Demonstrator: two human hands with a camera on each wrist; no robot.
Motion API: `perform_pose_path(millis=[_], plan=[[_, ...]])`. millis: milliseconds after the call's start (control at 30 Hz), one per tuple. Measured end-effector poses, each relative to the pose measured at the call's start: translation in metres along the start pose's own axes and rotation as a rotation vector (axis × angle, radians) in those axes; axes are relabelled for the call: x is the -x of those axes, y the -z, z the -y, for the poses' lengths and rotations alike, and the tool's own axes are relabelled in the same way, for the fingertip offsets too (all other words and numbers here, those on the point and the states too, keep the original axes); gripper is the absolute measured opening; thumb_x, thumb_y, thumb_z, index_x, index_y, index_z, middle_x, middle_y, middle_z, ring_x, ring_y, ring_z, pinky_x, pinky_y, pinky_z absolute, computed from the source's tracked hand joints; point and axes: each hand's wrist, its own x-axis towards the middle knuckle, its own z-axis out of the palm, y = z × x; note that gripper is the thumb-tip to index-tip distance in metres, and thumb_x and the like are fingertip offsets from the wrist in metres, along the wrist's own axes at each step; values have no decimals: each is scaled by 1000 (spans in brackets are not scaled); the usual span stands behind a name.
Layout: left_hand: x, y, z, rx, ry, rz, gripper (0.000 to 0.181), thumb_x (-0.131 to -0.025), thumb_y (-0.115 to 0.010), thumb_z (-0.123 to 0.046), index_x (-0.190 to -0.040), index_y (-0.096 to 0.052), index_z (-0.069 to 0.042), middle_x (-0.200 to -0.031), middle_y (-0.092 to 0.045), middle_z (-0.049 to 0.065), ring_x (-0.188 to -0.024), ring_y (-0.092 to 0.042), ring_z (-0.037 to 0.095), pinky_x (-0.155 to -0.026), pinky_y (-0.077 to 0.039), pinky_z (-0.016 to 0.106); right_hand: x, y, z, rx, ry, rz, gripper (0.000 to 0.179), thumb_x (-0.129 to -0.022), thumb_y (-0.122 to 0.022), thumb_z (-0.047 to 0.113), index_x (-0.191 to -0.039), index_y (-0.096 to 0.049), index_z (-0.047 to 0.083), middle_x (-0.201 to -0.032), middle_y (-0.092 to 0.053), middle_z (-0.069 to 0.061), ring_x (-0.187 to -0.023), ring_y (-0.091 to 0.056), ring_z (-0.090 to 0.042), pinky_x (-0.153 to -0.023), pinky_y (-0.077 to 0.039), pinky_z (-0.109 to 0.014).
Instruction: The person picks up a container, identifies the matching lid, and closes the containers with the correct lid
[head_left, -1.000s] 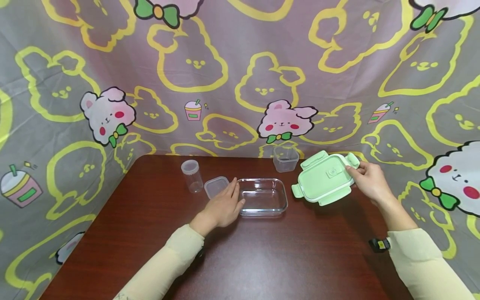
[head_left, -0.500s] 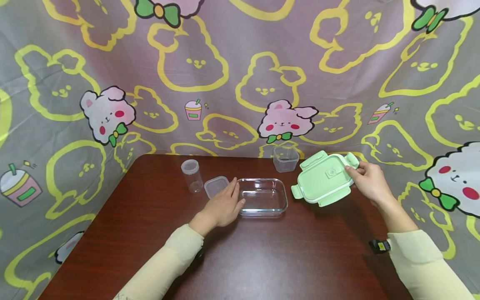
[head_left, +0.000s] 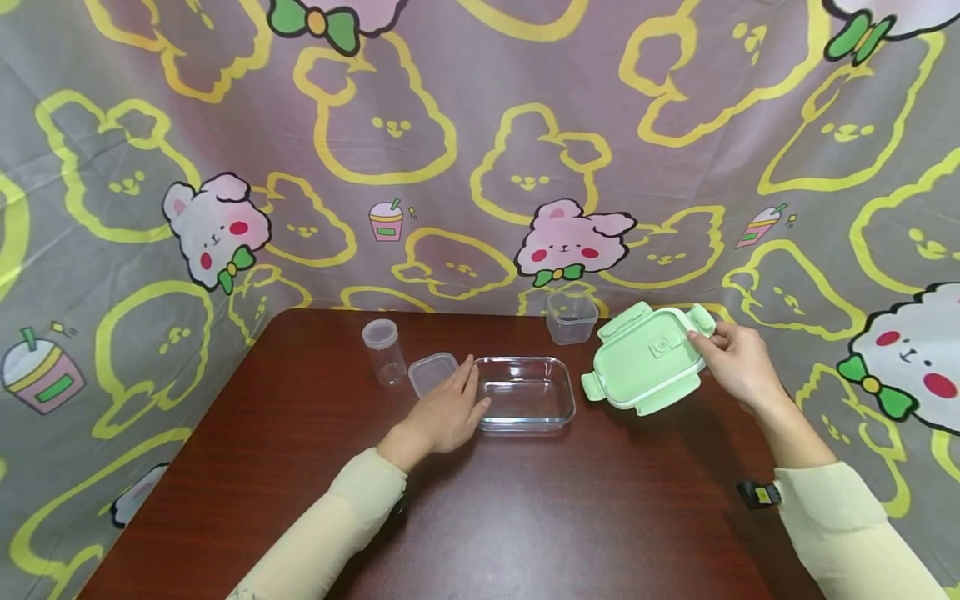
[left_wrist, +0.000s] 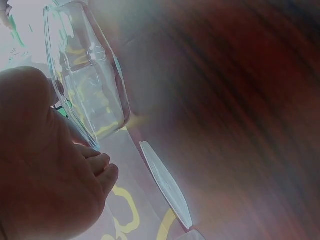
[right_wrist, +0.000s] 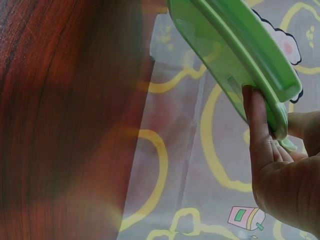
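My right hand pinches the right end of a light green lid with side clips, held tilted above the table. In the right wrist view the thumb lies along one face of the green lid and the other fingers sit behind it. My left hand rests against the left side of a rectangular glass food container, its fingers extended along the rim. The left wrist view shows the glass container beside the fingers of my left hand. The container stands uncovered, left of the lid.
A small clear square lid lies just beyond my left hand. Further left stands a clear round jar with a lid on. A small clear plastic tub is at the back edge of the brown table, before a patterned cloth.
The green lid has shifted very slightly left in my right hand's grip. My left hand and the glass container stay where they were.
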Motion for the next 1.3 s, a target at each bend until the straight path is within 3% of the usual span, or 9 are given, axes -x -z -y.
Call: perform_pose_path(millis=[233, 567, 900, 1133, 1300], plan=[[1, 2, 0, 5, 9, 5, 71, -111, -29, -45, -160, -17, 4, -170, -4, 18, -155, -17, 34, -124, -23, 44, 1, 0, 8, 23, 16, -21, 40, -106, -56, 26, -115, -64, -12, -81, -75, -17, -54, -58, -5, -47, -45, -24], [-1, 2, 0, 3, 10, 8, 71, -111, -28, -46, -161, -17, 4, -170, -5, 18, -156, -17, 34, -124, -23, 44, 1, -3, 9, 33, 25, -24, 39, -105, -56, 25, -116, -64, -12, -84, -75, -22, -57, -62, -4, -50, -50, -22], [0, 3, 0, 9, 5, 5, 71, -111, -30, -45, -160, -18, 4, -170, -5, 19, -155, -18, 35, -124, -24, 45, 5, -5, 15, 87, 56, -57, 36, -105, -58, 30, -107, -67, -5, -77, -75, -15, -50, -53, -9, -44, -40, -27], [0, 1, 2, 16, 9, 15, 71, -111, -29, -45, -161, -16, 3, -170, -4, 17, -156, -17, 33, -124, -23, 45, 7, -8, 19, 119, 88, -80, 39, -104, -59, 28, -118, -68, -8, -94, -76, -23, -67, -60, 7, -53, -45, -19], [-1, 1, 4, 16, -3, -4, 71, -111, -29, -46, -161, -18, 3, -170, -10, 19, -154, -22, 34, -124, -24, 46, 9, -10, 23, 135, 96, -92, 40, -104, -59, 28, -121, -67, -7, -99, -75, -25, -75, -55, 17, -60, -47, -13]])
